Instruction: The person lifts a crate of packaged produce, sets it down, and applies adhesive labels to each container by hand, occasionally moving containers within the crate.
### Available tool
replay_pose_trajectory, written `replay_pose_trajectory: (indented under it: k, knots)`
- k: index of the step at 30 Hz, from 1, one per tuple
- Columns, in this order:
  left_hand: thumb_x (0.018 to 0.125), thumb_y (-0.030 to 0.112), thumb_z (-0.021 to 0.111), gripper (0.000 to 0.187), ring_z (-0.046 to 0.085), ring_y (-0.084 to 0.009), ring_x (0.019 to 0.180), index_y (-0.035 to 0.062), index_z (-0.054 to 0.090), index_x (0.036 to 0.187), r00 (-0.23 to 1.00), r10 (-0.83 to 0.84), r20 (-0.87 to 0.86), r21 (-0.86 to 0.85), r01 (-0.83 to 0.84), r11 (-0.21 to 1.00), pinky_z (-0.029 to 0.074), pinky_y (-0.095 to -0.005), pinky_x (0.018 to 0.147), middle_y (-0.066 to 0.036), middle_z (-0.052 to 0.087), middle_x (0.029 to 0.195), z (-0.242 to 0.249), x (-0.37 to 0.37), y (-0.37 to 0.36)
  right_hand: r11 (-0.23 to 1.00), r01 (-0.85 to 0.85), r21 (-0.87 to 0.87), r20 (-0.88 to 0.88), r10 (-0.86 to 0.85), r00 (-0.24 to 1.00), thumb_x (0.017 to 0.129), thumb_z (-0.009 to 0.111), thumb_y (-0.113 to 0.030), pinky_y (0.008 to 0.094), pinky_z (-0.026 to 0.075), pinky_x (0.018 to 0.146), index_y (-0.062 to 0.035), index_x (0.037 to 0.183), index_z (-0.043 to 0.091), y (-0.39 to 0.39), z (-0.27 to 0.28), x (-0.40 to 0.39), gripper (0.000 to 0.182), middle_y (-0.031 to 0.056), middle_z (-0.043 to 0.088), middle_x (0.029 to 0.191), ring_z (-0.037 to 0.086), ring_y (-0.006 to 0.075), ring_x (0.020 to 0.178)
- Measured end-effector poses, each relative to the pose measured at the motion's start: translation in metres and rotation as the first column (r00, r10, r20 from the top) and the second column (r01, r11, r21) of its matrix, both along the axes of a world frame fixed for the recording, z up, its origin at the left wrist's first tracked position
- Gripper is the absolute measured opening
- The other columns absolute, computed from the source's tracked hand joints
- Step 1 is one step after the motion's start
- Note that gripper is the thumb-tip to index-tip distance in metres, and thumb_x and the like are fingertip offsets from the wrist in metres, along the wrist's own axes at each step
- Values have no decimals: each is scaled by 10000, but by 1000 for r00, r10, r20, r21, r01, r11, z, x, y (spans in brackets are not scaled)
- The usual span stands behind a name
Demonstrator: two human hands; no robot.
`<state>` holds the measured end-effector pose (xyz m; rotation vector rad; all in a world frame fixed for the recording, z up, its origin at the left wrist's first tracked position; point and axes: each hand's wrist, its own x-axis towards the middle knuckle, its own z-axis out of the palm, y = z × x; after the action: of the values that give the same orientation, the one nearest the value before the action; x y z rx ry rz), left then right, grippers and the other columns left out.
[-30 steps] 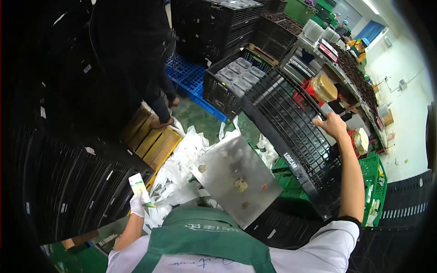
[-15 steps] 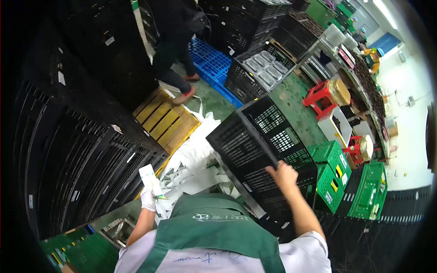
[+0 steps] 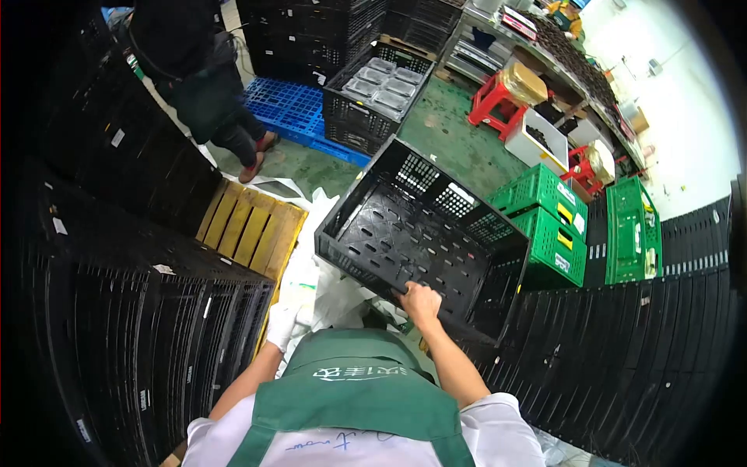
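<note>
My right hand (image 3: 422, 303) is closed on the near rim of a black plastic crate (image 3: 405, 233). The crate is tilted with its open top toward me, so its slotted floor and perforated walls show. Nothing lies inside it. My left hand (image 3: 283, 324), in a white glove, holds a white label bundle (image 3: 301, 289) with a green print. Its fingers are partly hidden, and the bundle blends with the white paper strips (image 3: 336, 300) behind it.
Stacked black crates (image 3: 140, 327) stand along my left, beside a yellow wooden pallet (image 3: 247, 226). Ahead, a crate of clear plastic trays (image 3: 383, 87) is by a blue pallet (image 3: 284, 109) and a co-worker (image 3: 210, 101). Green crates (image 3: 548, 241) and red stools (image 3: 496, 105) are to the right.
The black crate has turned from showing its outer side to showing its inside. My right hand moved left with its rim. My left hand moved right with the label bundle. The view has shifted.
</note>
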<state>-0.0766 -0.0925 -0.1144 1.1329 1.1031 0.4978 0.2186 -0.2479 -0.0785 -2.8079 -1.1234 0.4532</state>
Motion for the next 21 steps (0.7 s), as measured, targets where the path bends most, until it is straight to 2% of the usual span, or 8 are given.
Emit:
replay_pose_trajectory:
  k: [4,8,10,11,14,16,19,21]
  knots:
    - [877,149,619,215,595,-116,786,-27,667,991,992,-99,78,68,94,993,481,-255,720,-57,673,901,16,48,1,996,60,62,35,-62,997,737,694,-511,447,514,594,-133,764,680,13,-12,12,379,148,675,723,671,330,694]
    - [885,172,600,211,553,-134,708,-22,671,927,996,-82,-31,510,86,856,465,-286,658,-46,654,811,-40,71,10,984,166,-61,-54,-169,984,753,693,-472,456,515,682,-131,915,672,25,-28,14,378,149,680,807,665,356,769]
    - [891,171,572,215,560,-132,708,-23,663,889,965,-133,-228,481,230,846,466,-292,641,-53,652,800,-41,63,17,969,-53,240,-140,89,986,766,677,-363,452,501,734,-123,972,644,2,-19,23,318,141,657,931,641,338,881]
    - [892,181,555,225,549,-130,678,-12,653,834,976,-207,-73,256,219,941,454,-294,605,-55,642,762,0,63,13,949,-57,311,-55,78,995,760,682,-346,449,495,754,-118,998,635,-11,-8,34,333,145,635,970,621,329,917]
    - [863,190,602,208,575,-131,692,-6,670,878,865,-397,-307,223,471,854,465,-277,625,-67,647,768,-12,43,36,905,96,415,225,-205,952,746,670,-249,454,465,825,-76,1068,604,-74,30,70,372,146,606,1036,574,335,986]
    - [842,222,635,238,623,-183,810,0,682,913,870,-289,-400,346,436,831,491,-304,707,-107,669,924,30,74,34,896,285,340,454,-421,785,762,650,-229,466,451,868,-48,1187,527,-123,23,90,478,174,574,1109,535,363,1061]
    - [799,258,678,262,613,-265,975,27,696,923,856,-259,-447,587,499,638,480,-357,831,-131,639,1114,32,117,39,645,723,247,242,-764,598,794,619,-222,481,428,934,-2,1358,339,-165,-5,102,668,256,493,1215,507,409,1111]
    - [755,284,706,245,536,-334,1117,80,712,889,827,-245,-506,783,559,272,401,-434,968,-116,569,1266,20,146,45,743,652,149,242,-667,704,810,577,-176,472,474,861,39,1417,199,-189,-42,104,747,299,476,1174,570,428,983]
